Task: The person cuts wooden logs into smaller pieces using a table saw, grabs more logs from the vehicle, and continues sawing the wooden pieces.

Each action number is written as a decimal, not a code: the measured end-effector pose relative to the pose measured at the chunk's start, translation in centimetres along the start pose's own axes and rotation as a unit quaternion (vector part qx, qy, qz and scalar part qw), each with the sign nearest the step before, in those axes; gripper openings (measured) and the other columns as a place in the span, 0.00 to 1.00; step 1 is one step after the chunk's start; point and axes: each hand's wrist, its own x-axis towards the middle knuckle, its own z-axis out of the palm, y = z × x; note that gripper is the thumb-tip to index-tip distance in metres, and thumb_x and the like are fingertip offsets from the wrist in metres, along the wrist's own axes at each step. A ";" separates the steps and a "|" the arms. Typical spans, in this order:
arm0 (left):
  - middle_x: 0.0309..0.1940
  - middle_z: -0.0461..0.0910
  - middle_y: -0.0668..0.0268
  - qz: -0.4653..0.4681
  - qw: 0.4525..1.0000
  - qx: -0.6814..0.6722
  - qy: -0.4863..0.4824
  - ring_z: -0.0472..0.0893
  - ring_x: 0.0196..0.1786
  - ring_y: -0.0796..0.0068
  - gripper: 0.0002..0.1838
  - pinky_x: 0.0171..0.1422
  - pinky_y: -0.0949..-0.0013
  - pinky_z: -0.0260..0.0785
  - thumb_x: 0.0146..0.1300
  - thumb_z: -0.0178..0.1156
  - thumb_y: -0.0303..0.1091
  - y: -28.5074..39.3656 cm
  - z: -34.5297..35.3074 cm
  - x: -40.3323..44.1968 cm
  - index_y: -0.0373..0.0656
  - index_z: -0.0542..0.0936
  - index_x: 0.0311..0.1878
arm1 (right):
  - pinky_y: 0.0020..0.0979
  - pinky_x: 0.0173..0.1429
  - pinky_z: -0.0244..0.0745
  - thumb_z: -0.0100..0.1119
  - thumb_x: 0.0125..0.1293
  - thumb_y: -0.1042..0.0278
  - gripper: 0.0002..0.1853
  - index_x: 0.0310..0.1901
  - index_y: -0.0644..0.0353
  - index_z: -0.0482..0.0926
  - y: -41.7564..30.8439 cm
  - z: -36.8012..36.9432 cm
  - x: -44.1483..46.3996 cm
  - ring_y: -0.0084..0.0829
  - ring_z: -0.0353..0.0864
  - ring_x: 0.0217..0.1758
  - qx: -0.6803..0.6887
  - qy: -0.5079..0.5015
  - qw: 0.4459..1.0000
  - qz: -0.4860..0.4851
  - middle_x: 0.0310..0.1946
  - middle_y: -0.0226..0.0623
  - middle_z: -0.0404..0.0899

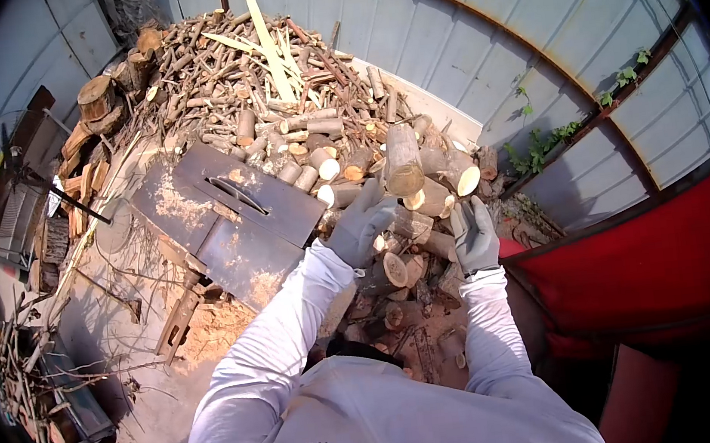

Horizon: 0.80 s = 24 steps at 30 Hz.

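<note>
Both my hands wear grey gloves and are held over a heap of cut logs. A short, thick log (403, 161) stands out above the heap, its pale cut end toward me. My left hand (362, 224) is just left of this log's lower end, with its fingers apart; whether it touches the log is unclear. To the lower right of the log, my right hand (475, 235) is raised with its fingers upward, beside other cut logs (434, 198). I cannot make out anything held in it.
A metal saw table (240, 242) with a blade slot and sawdust stands at the left. Branches and sticks (210, 81) are piled behind it. A red cover (627, 253) is at the right, below a metal wall (475, 44). Bundled twigs (29, 377) lie far left.
</note>
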 end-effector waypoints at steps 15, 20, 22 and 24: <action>0.57 0.78 0.55 -0.084 0.704 0.699 -0.094 0.78 0.59 0.53 0.29 0.62 0.56 0.72 0.63 0.61 0.42 19.8 -11.2 -19.9 0.41 0.72 0.66 | 0.37 0.53 0.79 0.66 0.65 0.55 0.24 0.59 0.61 0.80 12.2 -2.5 -20.6 0.40 0.86 0.47 -0.711 -0.374 0.583 0.124 0.44 0.45 0.85; 0.48 0.80 0.61 -0.233 0.675 0.700 -0.020 0.81 0.52 0.59 0.17 0.56 0.58 0.74 0.65 0.60 0.40 30.7 -8.9 -33.7 0.45 0.79 0.54 | 0.43 0.61 0.76 0.65 0.64 0.49 0.27 0.60 0.56 0.81 18.6 7.5 -22.0 0.47 0.82 0.57 -0.670 -0.568 0.469 0.091 0.54 0.51 0.82; 0.45 0.81 0.63 -0.140 0.647 0.744 0.097 0.81 0.49 0.61 0.12 0.53 0.61 0.74 0.67 0.59 0.39 32.6 -7.6 -39.7 0.46 0.80 0.49 | 0.43 0.62 0.76 0.65 0.63 0.49 0.28 0.59 0.59 0.80 21.7 10.7 -22.8 0.48 0.81 0.58 -0.653 -0.587 0.478 0.026 0.55 0.50 0.81; 0.42 0.82 0.65 -0.187 0.725 0.654 0.104 0.82 0.46 0.60 0.09 0.50 0.62 0.76 0.67 0.60 0.40 37.8 -6.6 -45.0 0.48 0.81 0.45 | 0.43 0.63 0.76 0.65 0.63 0.50 0.28 0.59 0.61 0.80 25.8 13.6 -22.7 0.49 0.82 0.58 -0.643 -0.613 0.458 -0.034 0.56 0.50 0.81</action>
